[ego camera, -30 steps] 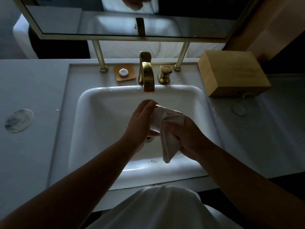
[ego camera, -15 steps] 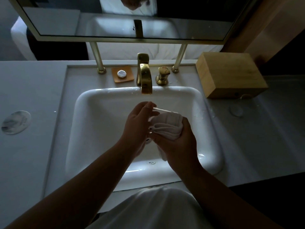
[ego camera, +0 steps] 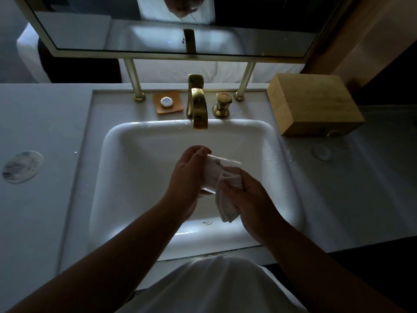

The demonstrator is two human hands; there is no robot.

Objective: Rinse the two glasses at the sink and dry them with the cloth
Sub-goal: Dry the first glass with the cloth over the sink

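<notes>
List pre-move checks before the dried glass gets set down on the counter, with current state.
1. Left hand grip on glass: ok, fingers curled round it.
2. Right hand grip on cloth: ok, pressed to the glass.
3. Tap off: ok, no stream visible.
4. Glass fully dry: cannot tell, mostly covered.
5. Landing spot: not ok as is, droplets on counter right of sink.
6. Second glass location: ok, apparently on the right counter by the wooden box.
</notes>
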